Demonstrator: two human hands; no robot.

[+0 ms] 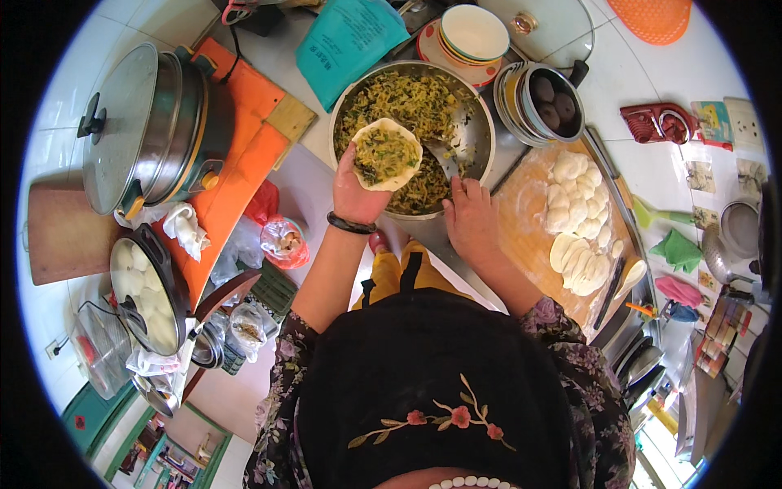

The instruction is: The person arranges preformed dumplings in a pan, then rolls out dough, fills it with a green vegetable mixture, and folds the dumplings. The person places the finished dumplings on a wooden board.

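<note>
My left hand (361,194) holds up a round dough wrapper (418,151) with chopped yellow-green filling (386,154) spread over it. Beneath it stands a large steel bowl (487,143) of the same kind of filling, with part of its bottom bare. At the bowl's near right rim are the fingers of my right hand (473,214); whether they grip anything is hidden. Right of that hand lies a floured wooden board (519,202). It carries a heap of dough pieces (574,189), overlapping flattened wrappers (579,269), a dark thin stick (611,293) and a light wooden utensil (630,276).
Behind the steel bowl are a teal bag (348,49), stacked bowls (475,30) and a small pot with dark round items (553,107). To the left, an electric steamer (153,128) and a lidded pan of pale buns (146,287) stand by the orange table (244,140).
</note>
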